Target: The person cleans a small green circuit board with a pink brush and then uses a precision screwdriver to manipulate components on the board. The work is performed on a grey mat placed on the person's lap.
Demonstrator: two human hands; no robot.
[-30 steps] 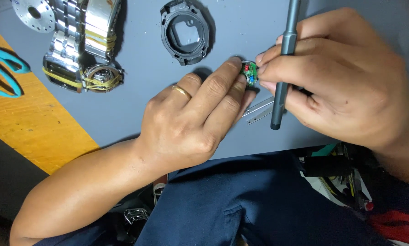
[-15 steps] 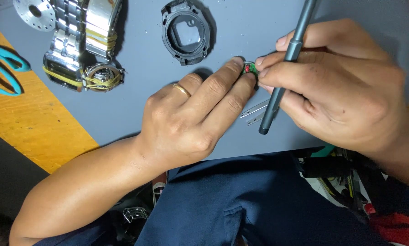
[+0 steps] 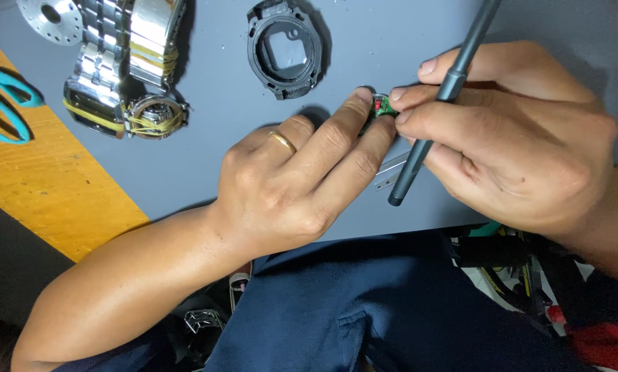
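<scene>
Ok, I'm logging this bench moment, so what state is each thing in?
green circuit module: pinched between fingertips of both hands, off the mat
dark screwdriver: gripped in right hand, tilted, tip down
left hand: fingers on the module, ring on
black watch case: empty, lying open on grey mat
steel watch: bracelet folded, bound with yellow bands
tweezers: lying under the hands

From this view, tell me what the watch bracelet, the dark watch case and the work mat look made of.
Watch bracelet: polished metal, likely steel, its links mirror-bright.
Dark watch case: looks like matte black plastic or resin, showing no shine.
Work mat: smooth grey, dull surface, possibly rubber or vinyl; hard to tell.
</scene>
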